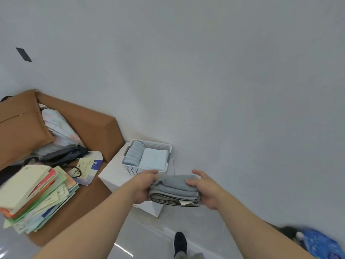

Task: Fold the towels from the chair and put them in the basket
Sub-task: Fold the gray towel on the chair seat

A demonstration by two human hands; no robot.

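1. Grey wall (224, 71), glossy floor (149, 236), white basket (169, 146) on a stand (112, 174), two pale towels (154, 158) inside.
2. Clutching folded grey towel (175, 186) just short of basket, left hand (144, 186) and right hand (207, 193) curled round its ends.
3. Might spill open squeezing into that nearly full basket.

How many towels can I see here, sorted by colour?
Grey towel, folded, held by the left hand and right hand: 1
Ribbed blue-grey towel, in the basket: 1
Light blue towel, in the basket: 1
Total: 3
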